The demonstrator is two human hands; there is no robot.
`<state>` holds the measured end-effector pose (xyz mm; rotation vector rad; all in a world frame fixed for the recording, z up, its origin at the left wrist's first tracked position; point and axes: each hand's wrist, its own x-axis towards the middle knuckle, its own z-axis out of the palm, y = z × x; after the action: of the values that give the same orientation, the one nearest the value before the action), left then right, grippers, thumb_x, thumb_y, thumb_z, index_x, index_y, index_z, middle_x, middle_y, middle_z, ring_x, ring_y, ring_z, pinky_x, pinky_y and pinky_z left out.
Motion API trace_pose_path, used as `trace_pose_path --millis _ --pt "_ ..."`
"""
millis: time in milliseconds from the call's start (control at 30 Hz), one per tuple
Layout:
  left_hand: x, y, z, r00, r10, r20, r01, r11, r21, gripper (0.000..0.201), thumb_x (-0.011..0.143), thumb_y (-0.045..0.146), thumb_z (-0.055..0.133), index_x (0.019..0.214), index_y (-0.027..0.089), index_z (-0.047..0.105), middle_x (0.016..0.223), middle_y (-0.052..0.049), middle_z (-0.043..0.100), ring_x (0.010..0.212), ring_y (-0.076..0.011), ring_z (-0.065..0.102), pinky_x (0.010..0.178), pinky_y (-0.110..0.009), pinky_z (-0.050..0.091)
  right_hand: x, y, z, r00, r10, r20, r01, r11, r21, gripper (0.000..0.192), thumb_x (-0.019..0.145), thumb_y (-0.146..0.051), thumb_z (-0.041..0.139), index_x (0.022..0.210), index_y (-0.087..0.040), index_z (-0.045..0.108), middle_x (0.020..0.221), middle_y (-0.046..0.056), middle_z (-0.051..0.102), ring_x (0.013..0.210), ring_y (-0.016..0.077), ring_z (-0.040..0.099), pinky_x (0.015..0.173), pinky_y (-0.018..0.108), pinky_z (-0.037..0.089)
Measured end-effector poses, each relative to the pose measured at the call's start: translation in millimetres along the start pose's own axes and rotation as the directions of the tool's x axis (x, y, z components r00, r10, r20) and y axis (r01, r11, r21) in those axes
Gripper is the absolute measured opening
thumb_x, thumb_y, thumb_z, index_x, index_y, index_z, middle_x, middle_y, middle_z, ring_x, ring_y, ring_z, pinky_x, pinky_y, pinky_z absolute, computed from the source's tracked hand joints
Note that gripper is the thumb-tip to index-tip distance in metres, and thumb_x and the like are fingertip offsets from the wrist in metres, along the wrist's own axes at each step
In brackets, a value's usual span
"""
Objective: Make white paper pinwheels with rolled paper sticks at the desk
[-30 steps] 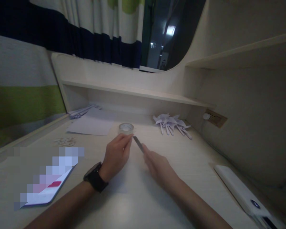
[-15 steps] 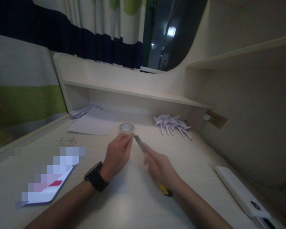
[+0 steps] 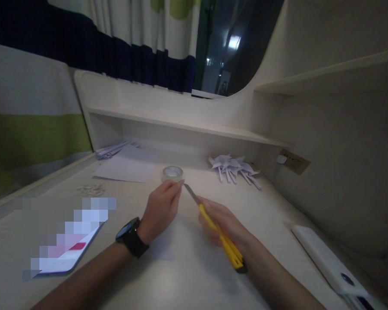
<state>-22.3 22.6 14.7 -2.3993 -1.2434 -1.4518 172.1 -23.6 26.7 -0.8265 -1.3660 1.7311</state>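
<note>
Gripping a yellow utility knife (image 3: 218, 234), right hand (image 3: 224, 224); left hand (image 3: 161, 206) pinched beside tape roll (image 3: 172, 173).

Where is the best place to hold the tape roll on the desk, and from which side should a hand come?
Probably from above, fingers across its outer rim. The tape roll lies flat on the desk with its hole facing up, so the round wall is free. Its near side is crowded: the left hand pinches just in front of it, and the knife blade in the right hand points there.
</note>
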Motion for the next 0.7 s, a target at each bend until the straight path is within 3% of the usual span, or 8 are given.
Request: trace_pose_path --millis 67,267,500,600,700 --pt "-0.5 1.1 -0.3 1.000 0.010 -0.002 -0.010 1.000 -0.014 0.029 0.095 0.019 0.041 0.116 0.015 0.059 0.098 -0.009 0.064 0.091 -0.0195 0.061 0.081 -0.031 0.049 0.1 -0.6 -3.5 1.000 0.016 0.010 -0.016 0.997 0.079 0.052 0.092 -0.043 0.049 0.138 -0.020 0.040 0.062 -0.004 0.050 0.038 0.0047 0.039 0.035 0.016 0.037" --pt "-2.0 -1.3 0.5 0.994 0.102 -0.024 -0.103 0.993 -0.052 0.032 0.093 0.014 0.042 0.122 0.017 0.055 0.104 -0.009 0.062 0.095 -0.0184 0.061 0.084 -0.031 0.051 -2.7 -0.5 -12.1 0.999 0.050 -0.004 -0.050 0.994 0.100 0.051 0.089 -0.040 0.056 0.134 -0.019 0.045 0.066 -0.001 0.056 0.046 0.0069 0.050 0.042 0.016 0.042" --pt "-1.7 -4.1 -2.7 0.977 0.170 -0.126 -0.183 0.978 -0.099 0.035 0.093 0.010 0.042 0.123 0.022 0.057 0.117 -0.007 0.063 0.110 -0.0180 0.058 0.095 -0.034 0.048 -4.5 0.6 -17.7 0.994 -0.003 0.113 -0.016 0.986 0.165 0.049 0.091 -0.039 0.050 0.134 -0.016 0.044 0.057 -0.007 0.047 0.033 0.0033 0.033 0.030 0.014 0.030" --pt "-1.2 -1.4 -4.9 0.970 0.167 -0.174 -0.191 0.973 -0.130 0.034 0.093 0.009 0.045 0.121 0.022 0.058 0.116 -0.006 0.065 0.109 -0.0171 0.059 0.097 -0.034 0.047 -6.2 -1.9 -9.6 0.992 -0.050 0.116 0.037 0.993 0.114 0.051 0.094 -0.039 0.044 0.137 -0.014 0.039 0.056 -0.006 0.047 0.031 0.0040 0.033 0.029 0.015 0.030" --pt "0.2 1.9 -6.7 0.976 0.123 -0.178 -0.153 0.974 -0.169 0.030 0.092 0.012 0.048 0.119 0.022 0.059 0.115 -0.006 0.065 0.107 -0.0170 0.060 0.094 -0.034 0.049 -7.3 -4.1 -2.8 0.989 -0.136 0.052 0.141 0.986 -0.093 0.054 0.095 -0.041 0.042 0.142 -0.016 0.032 0.061 -0.004 0.051 0.038 0.0066 0.043 0.035 0.018 0.035"
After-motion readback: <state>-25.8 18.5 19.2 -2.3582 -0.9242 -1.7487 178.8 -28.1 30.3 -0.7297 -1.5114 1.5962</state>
